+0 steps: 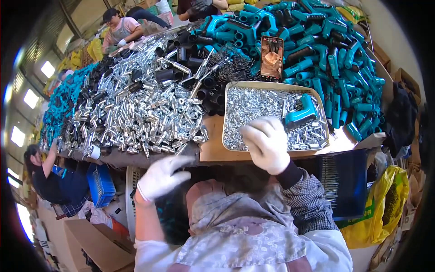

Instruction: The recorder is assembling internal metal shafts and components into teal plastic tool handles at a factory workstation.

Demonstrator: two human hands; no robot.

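My right hand (266, 143), in a white glove, hovers over the near edge of a shallow metal tray (276, 85) full of small shiny metal parts. Its fingers are curled loosely and I see nothing in them. A teal plastic tool housing (301, 114) lies in the tray just right of that hand. My left hand (161, 177), also gloved, is held below the table edge with fingers spread, blurred, holding nothing. A big heap of silver metal fittings (145, 104) covers the table above it.
A pile of teal housings (326, 50) fills the back right, with a phone (272, 56) propped against it. Black tubes (181, 59) and springs lie mid-table. Other people work at the far end and left side. A blue crate (100, 183) and yellow bag (389, 204) sit below.
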